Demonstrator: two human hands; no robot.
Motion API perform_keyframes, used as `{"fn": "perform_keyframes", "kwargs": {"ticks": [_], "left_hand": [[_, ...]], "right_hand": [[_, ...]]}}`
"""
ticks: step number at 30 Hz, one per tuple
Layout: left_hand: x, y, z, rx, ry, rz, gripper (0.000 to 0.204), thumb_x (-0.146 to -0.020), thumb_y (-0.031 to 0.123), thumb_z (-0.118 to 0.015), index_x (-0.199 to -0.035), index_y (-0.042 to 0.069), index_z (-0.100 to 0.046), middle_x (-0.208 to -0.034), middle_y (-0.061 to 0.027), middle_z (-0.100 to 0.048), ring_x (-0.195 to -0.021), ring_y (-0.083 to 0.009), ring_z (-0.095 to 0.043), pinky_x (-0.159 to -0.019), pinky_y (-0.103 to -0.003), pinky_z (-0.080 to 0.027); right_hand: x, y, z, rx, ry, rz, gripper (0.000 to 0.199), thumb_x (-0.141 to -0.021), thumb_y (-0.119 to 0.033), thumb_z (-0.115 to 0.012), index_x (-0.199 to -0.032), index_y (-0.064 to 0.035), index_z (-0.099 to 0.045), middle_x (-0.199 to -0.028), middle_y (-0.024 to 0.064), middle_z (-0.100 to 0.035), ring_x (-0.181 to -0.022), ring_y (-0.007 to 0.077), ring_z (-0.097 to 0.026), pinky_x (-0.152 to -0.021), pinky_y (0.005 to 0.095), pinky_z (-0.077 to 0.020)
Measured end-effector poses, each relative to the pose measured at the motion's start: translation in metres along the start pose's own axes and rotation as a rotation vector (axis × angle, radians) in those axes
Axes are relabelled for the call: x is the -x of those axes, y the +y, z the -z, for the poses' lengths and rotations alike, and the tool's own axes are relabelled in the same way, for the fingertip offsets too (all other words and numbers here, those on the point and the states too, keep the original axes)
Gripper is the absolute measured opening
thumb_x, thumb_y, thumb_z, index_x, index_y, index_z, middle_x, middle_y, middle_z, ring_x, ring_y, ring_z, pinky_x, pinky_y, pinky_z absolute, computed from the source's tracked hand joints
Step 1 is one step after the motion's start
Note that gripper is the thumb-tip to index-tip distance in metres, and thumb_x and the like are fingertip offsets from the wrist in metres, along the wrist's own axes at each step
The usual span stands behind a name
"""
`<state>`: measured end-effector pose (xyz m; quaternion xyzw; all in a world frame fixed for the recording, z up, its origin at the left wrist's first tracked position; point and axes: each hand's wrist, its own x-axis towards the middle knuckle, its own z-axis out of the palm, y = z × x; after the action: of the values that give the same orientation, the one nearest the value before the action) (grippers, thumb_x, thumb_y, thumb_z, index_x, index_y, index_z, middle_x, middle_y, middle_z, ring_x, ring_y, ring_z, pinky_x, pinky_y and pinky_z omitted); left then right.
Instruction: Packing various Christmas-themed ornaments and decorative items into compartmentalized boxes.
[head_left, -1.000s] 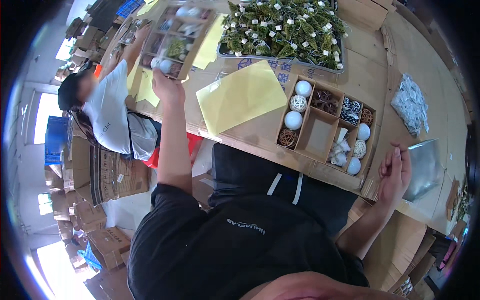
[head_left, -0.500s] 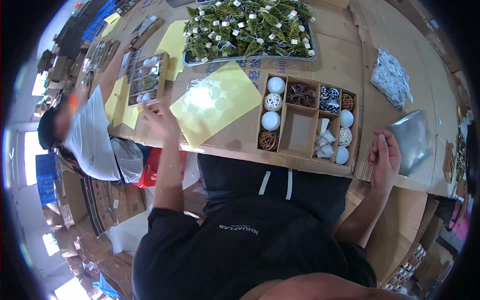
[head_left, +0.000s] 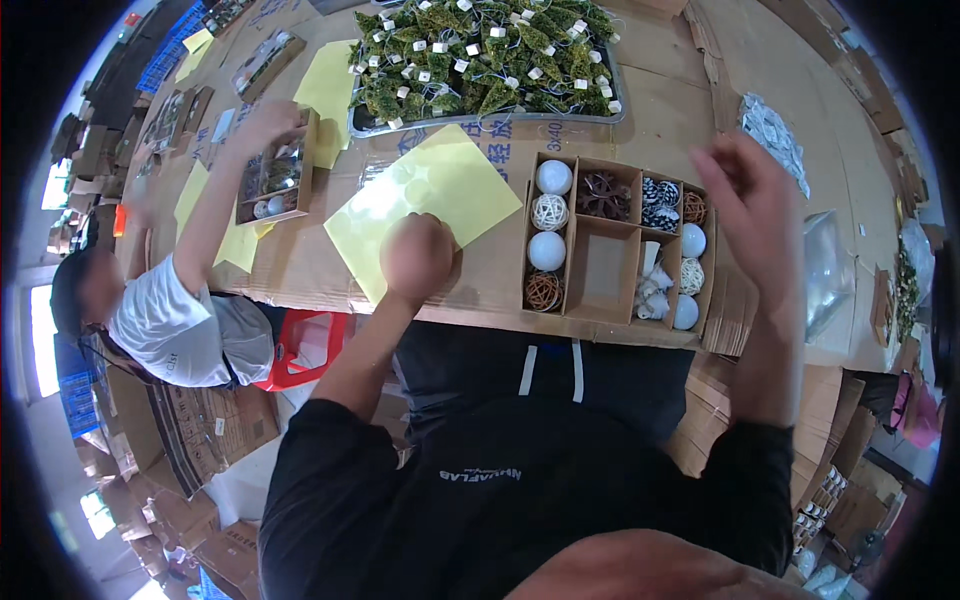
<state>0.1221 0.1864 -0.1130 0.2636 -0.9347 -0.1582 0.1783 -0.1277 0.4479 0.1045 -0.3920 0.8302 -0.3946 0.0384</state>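
Note:
My left hand [head_left: 418,258] is closed in a fist over the lower edge of a yellow sheet [head_left: 455,185] with round clear stickers; anything inside the fist is hidden. My right hand [head_left: 748,200] is raised beyond the right side of a cardboard compartment box [head_left: 600,318], fingers loosely bent and apart, no object visible in it. White balls [head_left: 547,251], wicker balls [head_left: 543,291], brown star-like pieces [head_left: 605,195], pine cones [head_left: 660,203] and white shell-like pieces [head_left: 654,293] fill most compartments. Bare cardboard shows in the lower middle one.
A metal tray [head_left: 480,127] heaped with small green trees stands at the back. A crumpled silvery packet [head_left: 775,140] and a clear plastic bag [head_left: 828,275] lie at the right. On the left, a co-worker's hand [head_left: 275,120] reaches over another compartment box [head_left: 300,180].
My left hand has moved right from beside the co-worker's box to the yellow sheet, closing into a fist. My right hand has risen forward toward the silvery packet. The co-worker's arm has shifted over their box.

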Motion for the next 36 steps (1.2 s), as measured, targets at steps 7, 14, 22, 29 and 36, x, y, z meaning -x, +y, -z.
{"fn": "perform_keyframes", "kwargs": {"ticks": [7, 14, 22, 29, 36], "left_hand": [[-0.003, -0.004, -0.002, 0.050, -0.002, -0.018, 0.016, -0.083, 0.022, -0.067, -0.083, 0.008, -0.059, -0.083, -0.0099, -0.060, -0.080, -0.0314, -0.063, -0.069, -0.043, -0.053], [-0.006, -0.005, -0.006, 0.093, 0.011, -0.014, 0.017, -0.082, 0.023, -0.067, -0.083, 0.008, -0.059, -0.082, -0.0097, -0.060, -0.080, -0.0309, -0.062, -0.068, -0.043, -0.052], [-0.004, -0.011, -0.009, 0.110, -0.004, -0.001, 0.016, -0.082, 0.022, -0.068, -0.081, 0.009, -0.058, -0.079, -0.0084, -0.058, -0.077, -0.0299, -0.062, -0.067, -0.042, -0.052], [-0.003, -0.007, -0.002, 0.119, 0.024, -0.009, 0.016, -0.081, 0.018, -0.069, -0.078, 0.008, -0.057, -0.078, -0.0077, -0.058, -0.075, -0.0283, -0.062, -0.067, -0.040, -0.052], [-0.008, -0.006, -0.009, 0.143, 0.030, 0.002, 0.015, -0.081, 0.019, -0.069, -0.079, 0.009, -0.058, -0.079, -0.0082, -0.059, -0.077, -0.0285, -0.062, -0.067, -0.041, -0.052]], "right_hand": [[-0.133, 0.021, -0.115, 0.416, -0.316, 0.337, 0.047, -0.083, -0.048, -0.072, -0.085, -0.0017, -0.070, -0.077, 0.0164, -0.069, -0.075, 0.0334, -0.068, -0.069, 0.0426, -0.0532], [-0.192, 0.056, -0.147, 0.204, -0.696, 0.465, 0.020, -0.083, -0.025, -0.066, -0.086, -0.0055, -0.069, -0.075, 0.0073, -0.065, -0.068, 0.0207, -0.062, -0.063, 0.0351, -0.0499], [-0.250, 0.031, 0.017, -1.340, -0.583, -0.540, 0.016, -0.091, -0.019, -0.061, -0.091, -0.0028, -0.060, -0.069, -0.0009, -0.048, -0.055, 0.0087, -0.039, -0.046, 0.0235, -0.0307], [-0.252, 0.034, 0.104, -0.684, 0.139, 0.095, 0.017, -0.095, -0.016, -0.051, -0.099, -0.0038, -0.062, -0.074, 0.0001, -0.046, -0.058, 0.0096, -0.039, -0.051, 0.0243, -0.0319], [-0.239, 0.103, 0.044, 0.084, -0.013, -0.053, 0.029, -0.094, -0.036, -0.058, -0.108, -0.0136, -0.069, -0.080, -0.0040, -0.060, -0.062, 0.0041, -0.049, -0.053, 0.0215, -0.0380]]}}
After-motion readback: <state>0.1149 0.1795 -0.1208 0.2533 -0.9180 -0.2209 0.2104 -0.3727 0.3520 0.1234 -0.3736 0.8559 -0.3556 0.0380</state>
